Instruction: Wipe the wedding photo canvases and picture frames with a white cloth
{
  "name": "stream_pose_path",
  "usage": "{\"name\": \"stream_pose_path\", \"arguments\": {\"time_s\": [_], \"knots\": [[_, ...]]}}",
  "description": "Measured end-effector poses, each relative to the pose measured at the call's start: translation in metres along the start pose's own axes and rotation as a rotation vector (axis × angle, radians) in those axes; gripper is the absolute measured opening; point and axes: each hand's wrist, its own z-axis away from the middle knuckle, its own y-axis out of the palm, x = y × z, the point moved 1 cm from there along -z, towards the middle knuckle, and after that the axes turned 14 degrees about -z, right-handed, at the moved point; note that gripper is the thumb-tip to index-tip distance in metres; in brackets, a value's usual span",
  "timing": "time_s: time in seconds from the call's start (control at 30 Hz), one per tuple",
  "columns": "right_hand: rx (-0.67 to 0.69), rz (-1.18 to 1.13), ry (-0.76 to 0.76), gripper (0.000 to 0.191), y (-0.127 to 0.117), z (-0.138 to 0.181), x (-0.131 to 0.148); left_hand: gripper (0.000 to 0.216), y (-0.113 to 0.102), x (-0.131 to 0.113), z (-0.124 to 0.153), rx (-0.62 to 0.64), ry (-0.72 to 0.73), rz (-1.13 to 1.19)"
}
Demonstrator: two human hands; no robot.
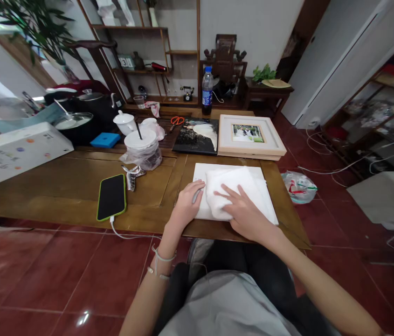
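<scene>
A flat white board or frame [266, 205] lies at the near edge of the low wooden table [78, 186]. On it rests a folded white cloth [231, 184]. My right hand [244, 212] lies flat on the cloth, fingers stretched and spread. My left hand [187, 203] rests on the board's left edge beside the cloth, its fingers curled against the edge. Whether anything is pinched in them I cannot make out.
A phone in a green case [112, 196] lies left, cable plugged in, with a metal clip [132, 175] beside it. Behind stand a framed photo [249, 135], a dark photo print [197, 136], orange scissors [176, 120], a bagged lidded cup [142, 148], a teapot [125, 122] and a bottle [207, 91].
</scene>
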Motion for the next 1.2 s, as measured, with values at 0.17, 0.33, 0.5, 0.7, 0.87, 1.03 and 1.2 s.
{"name": "stream_pose_path", "arguments": {"time_s": [0.17, 0.33, 0.5, 0.7, 0.87, 1.03, 1.2], "knots": [[0.184, -0.093, -0.057, 0.049, -0.017, 0.035, 0.017, 0.025, 0.0, 0.0, 0.0, 0.001, 0.017, -0.003], [0.245, -0.181, -0.04, 0.049, -0.029, 0.043, 0.013, 0.025, -0.001, 0.0, 0.0, 0.0, 0.027, -0.003], [0.084, -0.168, 0.019, 0.049, -0.025, 0.03, -0.011, 0.025, -0.001, 0.0, 0.0, -0.003, 0.009, 0.004], [-0.101, -0.009, 0.164, 0.05, -0.012, -0.014, -0.036, 0.023, -0.001, -0.001, 0.0, 0.006, -0.002, 0.01], [-0.131, 0.084, 0.181, 0.05, -0.002, -0.041, -0.026, 0.029, -0.005, -0.005, 0.0, -0.01, 0.005, 0.035], [0.021, 0.058, -0.076, 0.04, 0.009, -0.032, 0.006, 0.036, -0.009, -0.008, 0.0, -0.047, -0.018, 0.065], [0.185, -0.053, -0.235, 0.039, 0.0, -0.006, 0.03, 0.036, -0.011, -0.007, 0.0, -0.052, -0.04, 0.058]]}}
